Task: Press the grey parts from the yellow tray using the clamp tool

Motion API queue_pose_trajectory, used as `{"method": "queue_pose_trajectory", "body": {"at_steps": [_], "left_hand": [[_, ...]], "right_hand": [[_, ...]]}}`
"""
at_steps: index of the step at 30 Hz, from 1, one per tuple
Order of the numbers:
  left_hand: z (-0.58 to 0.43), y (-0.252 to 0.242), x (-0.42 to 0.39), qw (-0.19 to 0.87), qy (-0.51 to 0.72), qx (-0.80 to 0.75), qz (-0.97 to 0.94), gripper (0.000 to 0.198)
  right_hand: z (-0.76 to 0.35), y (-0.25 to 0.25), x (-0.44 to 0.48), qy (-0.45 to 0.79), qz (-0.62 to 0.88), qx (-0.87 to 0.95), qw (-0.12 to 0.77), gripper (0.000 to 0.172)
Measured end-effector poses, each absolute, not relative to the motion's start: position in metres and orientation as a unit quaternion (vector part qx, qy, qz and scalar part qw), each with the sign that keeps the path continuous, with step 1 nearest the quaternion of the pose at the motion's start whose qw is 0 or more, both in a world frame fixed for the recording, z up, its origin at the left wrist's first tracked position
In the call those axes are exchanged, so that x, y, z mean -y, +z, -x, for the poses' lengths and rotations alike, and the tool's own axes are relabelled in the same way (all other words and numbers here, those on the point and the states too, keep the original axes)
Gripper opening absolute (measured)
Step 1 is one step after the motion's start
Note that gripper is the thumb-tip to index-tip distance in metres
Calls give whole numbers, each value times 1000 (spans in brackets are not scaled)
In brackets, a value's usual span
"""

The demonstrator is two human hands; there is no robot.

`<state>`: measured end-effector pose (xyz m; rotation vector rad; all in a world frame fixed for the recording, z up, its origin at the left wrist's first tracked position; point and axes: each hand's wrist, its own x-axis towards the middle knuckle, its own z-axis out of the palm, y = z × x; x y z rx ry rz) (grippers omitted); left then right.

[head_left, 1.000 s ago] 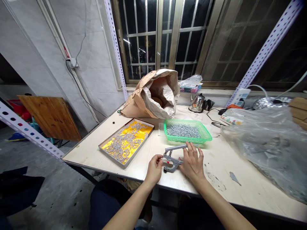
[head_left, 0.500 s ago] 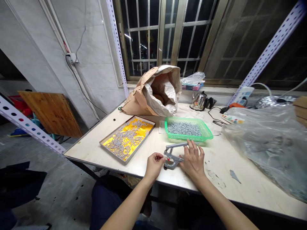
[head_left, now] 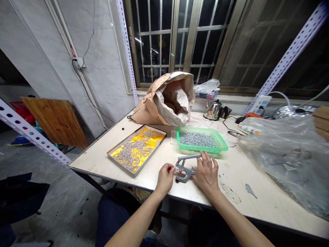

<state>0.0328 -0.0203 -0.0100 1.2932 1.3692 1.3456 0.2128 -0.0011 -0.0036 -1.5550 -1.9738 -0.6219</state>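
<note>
We find the right hand (head_left: 207,171) on both handles (head_left: 190,156) of a grey hand tool (head_left: 185,177) over the table (head_left: 228,168). The left hand (head_left: 165,178) is pinched at its front end; what it holds, we cannot tell. Beyond, we note a green basket (head_left: 197,149) and, leftward, a yellow-lined tray (head_left: 147,158), both containing small metal pieces (head_left: 197,140).

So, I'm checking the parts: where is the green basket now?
In the head view, the green basket sits right of the shallow tray, just beyond the right hand.
</note>
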Motion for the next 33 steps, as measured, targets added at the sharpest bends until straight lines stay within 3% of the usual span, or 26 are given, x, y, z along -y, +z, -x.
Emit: {"method": "queue_pose_trajectory", "body": {"at_steps": [6,18,25,33], "left_hand": [[-28,1,13,520,536,-513,-424,23],[-30,-3,12,513,563,-518,-390,30],[-34,-12,13,538,537,-495,-420,76],[-35,-1,12,490,447,-517,-541,88]], "right_hand": [[-212,-1,1,-231,583,732,265,40],[-212,-1,2,-229,581,733,270,39],[-212,-2,1,-225,589,730,264,40],[-213,-3,0,-235,584,731,264,39]]}}
